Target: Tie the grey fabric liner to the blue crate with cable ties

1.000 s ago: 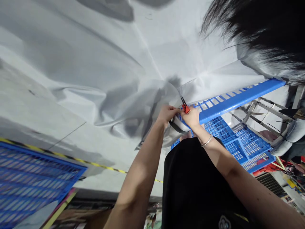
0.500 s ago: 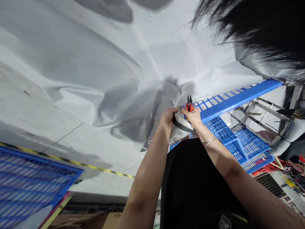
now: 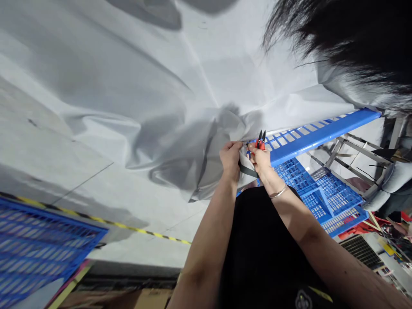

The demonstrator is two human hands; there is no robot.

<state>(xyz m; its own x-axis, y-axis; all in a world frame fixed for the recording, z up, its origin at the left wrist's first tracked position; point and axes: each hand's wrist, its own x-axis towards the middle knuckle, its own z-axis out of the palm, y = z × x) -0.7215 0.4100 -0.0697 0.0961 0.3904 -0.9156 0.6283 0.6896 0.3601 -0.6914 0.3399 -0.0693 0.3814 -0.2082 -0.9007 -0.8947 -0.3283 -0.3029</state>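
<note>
A large pale grey sheet (image 3: 167,141) of fabric lies in folds and its edge is gathered up at my hands. My left hand (image 3: 230,158) is closed, pinching the sheet's edge between thumb and fingers. Close beside it, my right hand (image 3: 261,161) is closed around red-handled thread snips (image 3: 261,140), their dark blades pointing away from me and slightly apart. My right fingertips are also at the sheet's edge, but I cannot tell how firmly they grip it. A dark-backed strip of the sheet hangs below, between the hands.
A blue slatted plastic rack (image 3: 322,131) stands right of my hands, with blue crates (image 3: 309,189) below. Another blue crate (image 3: 41,244) is at lower left, by yellow-black floor tape (image 3: 125,227). A person's dark hair (image 3: 350,38) fills the upper right.
The snips have shifted slightly right and tilted, with my right hand turning around them. My left hand stays at the sheet's edge, and the strip between the hands is more bunched.
</note>
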